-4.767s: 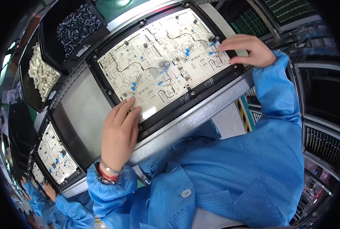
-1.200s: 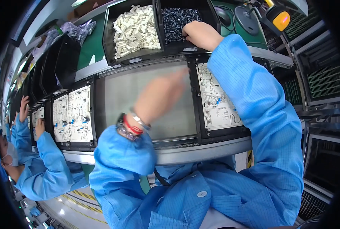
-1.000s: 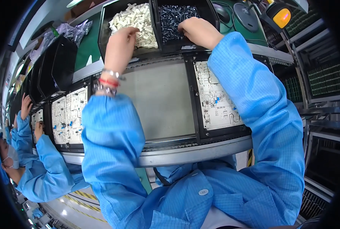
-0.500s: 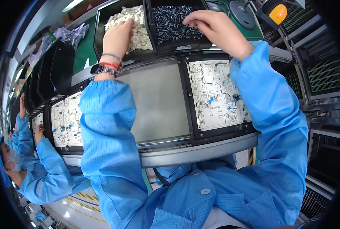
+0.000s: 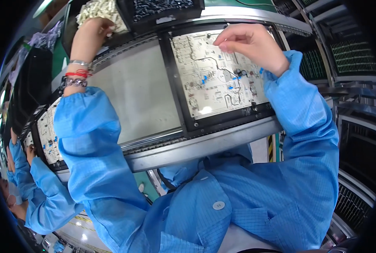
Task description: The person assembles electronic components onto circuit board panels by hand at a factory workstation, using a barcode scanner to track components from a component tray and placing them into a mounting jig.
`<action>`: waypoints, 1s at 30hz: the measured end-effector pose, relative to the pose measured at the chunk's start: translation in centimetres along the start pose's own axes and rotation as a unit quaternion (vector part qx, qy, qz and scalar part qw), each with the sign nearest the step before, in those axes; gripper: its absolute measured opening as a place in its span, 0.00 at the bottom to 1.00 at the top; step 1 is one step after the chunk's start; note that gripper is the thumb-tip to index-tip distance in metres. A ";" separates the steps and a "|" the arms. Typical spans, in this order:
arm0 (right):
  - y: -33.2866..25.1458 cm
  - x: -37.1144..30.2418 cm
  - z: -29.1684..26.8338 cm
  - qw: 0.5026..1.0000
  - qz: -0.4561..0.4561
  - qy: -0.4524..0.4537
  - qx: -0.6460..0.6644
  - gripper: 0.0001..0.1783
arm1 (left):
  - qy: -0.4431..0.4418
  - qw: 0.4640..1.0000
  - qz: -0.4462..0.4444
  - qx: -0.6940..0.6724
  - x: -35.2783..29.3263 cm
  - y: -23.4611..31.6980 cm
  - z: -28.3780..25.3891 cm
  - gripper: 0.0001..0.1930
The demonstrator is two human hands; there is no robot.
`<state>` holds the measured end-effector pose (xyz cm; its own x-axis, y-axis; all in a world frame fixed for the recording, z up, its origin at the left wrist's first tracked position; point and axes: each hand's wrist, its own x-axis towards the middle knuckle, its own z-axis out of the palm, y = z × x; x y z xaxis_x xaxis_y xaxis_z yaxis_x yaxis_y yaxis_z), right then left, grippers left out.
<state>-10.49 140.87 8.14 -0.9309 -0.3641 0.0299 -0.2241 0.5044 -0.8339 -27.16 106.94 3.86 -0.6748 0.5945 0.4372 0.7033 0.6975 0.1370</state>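
My left hand (image 5: 90, 37) is at the near edge of a bin of white plastic parts (image 5: 101, 12). Its fingers are curled together, and whatever they may hold cannot be told from the parts behind. Over the upper part of a white circuit board (image 5: 215, 84) hovers my right hand (image 5: 249, 45), thumb and forefinger pinched; anything between them is too small to make out. The board sits in a black frame (image 5: 180, 99) and carries small blue and black components. Beyond it stands a bin of small dark parts (image 5: 160, 5), which neither hand touches.
A bare grey panel (image 5: 137, 92) lies left of the board. The metal rail (image 5: 205, 145) runs along the near side. Black bins (image 5: 27, 92) stand at left, where a co-worker in a blue sleeve (image 5: 48, 198) handles another board. Racks (image 5: 352, 63) fill the right side.
My right hand has left the dark parts' bin and come over the board, fingertips now pinched. My left hand has drawn back to the white parts' near edge. The view has shifted.
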 end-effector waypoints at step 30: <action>4.1 -5.3 5.0 0.961 -0.208 -0.045 -0.177 0.10 | -0.104 0.520 -0.280 -0.800 -7.5 16.7 3.1 0.15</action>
<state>-5.03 141.00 1.78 -0.7147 -0.6496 0.2593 -0.6702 0.5300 -0.5195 -11.06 115.42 0.12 -0.7670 0.6235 -0.1517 -0.4428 -0.3432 0.8284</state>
